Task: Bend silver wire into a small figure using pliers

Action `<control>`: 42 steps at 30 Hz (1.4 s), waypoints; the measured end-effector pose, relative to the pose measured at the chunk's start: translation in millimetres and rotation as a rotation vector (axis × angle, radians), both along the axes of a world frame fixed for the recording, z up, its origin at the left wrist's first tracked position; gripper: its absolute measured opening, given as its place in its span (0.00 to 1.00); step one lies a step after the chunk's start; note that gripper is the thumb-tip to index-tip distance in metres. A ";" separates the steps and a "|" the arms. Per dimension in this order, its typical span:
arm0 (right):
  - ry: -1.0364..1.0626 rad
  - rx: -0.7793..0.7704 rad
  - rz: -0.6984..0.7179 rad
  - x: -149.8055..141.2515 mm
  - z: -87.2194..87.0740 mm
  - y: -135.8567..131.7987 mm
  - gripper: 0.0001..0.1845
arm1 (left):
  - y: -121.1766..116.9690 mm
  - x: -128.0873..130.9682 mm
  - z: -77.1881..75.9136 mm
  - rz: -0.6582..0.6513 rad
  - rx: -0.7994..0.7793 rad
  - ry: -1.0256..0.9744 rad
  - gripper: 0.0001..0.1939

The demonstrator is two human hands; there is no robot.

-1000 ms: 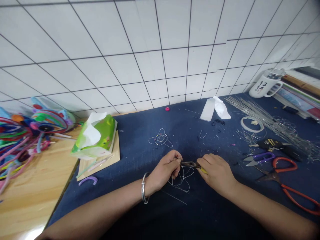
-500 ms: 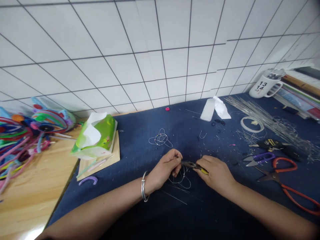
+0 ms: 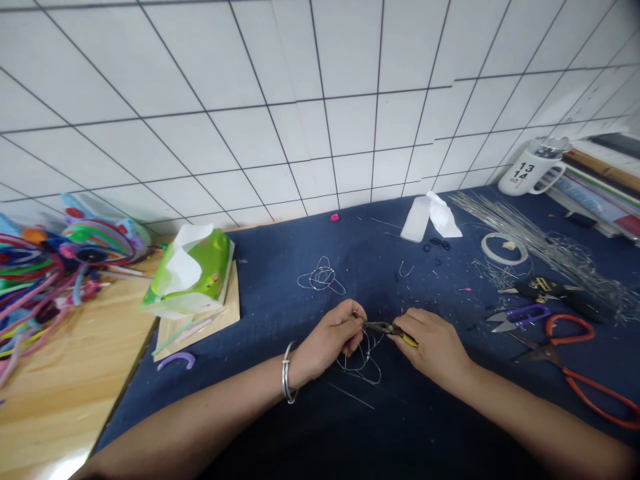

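One straight wire (image 3: 351, 395) lies nearest on the blue-covered table (image 3: 277, 250). Just past it, looped wire (image 3: 369, 351) shows below the left hand (image 3: 330, 340), whose fingers pinch it; the right hand (image 3: 435, 341) wraps its fingers round the pliers (image 3: 383, 327), tips at the left fingertips. Farther on sit a second wire tangle (image 3: 321, 273) and, near the tiled wall (image 3: 347, 127), a small pink piece (image 3: 335, 217).

Single head-worn view, near above blue tabletop (image 3: 270, 267), facing forward and down toward tiled wall (image 3: 350, 133).

Yellow-handled pliers (image 3: 384, 328) point sideways, tips near thin, loosely looped wire (image 3: 369, 349).
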State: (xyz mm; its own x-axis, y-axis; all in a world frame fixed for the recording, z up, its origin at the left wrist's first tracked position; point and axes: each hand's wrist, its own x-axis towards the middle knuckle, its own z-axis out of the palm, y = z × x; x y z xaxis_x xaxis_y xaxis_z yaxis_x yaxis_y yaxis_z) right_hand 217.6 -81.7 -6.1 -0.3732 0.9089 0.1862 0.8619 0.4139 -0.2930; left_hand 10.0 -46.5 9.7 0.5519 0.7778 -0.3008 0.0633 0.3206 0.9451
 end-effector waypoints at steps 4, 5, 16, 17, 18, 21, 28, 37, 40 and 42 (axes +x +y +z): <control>-0.023 0.033 -0.005 -1.1 -2.1 0.3 0.08 | -1.7 0.5 -1.6 0.022 -0.043 -0.036 0.05; -0.024 0.044 -0.004 -1.3 -2.7 0.4 0.08 | -2.1 0.5 -2.1 0.027 -0.053 -0.045 0.05; -0.087 0.059 0.018 -1.0 -3.7 -1.2 0.07 | -3.7 0.8 -2.1 0.058 -0.120 -0.107 0.05; -0.087 0.060 0.020 -0.8 -3.8 -1.5 0.07 | -3.7 0.7 -2.3 0.061 -0.116 -0.101 0.05; -0.084 0.060 0.021 -0.7 -3.9 -1.8 0.07 | -3.7 0.6 -2.4 0.063 -0.110 -0.093 0.05; -0.067 0.042 0.020 -0.7 -3.2 -2.5 0.07 | -3.5 0.5 -2.9 0.066 -0.086 -0.070 0.05; -0.010 -0.068 0.013 -2.8 -0.3 -3.7 0.07 | -2.2 1.2 -3.3 0.065 -0.006 -0.020 0.06; -0.001 -0.079 0.006 -2.1 -1.5 -3.1 0.07 | -1.7 0.0 -2.5 0.034 -0.016 -0.013 0.05; -0.007 -0.095 -0.002 -1.8 -1.9 -2.7 0.07 | -1.0 -0.9 -0.9 0.023 -0.008 0.004 0.06; -0.015 -0.099 -0.007 -1.5 -2.3 -2.3 0.07 | -0.7 -1.4 -0.2 0.018 -0.007 0.016 0.05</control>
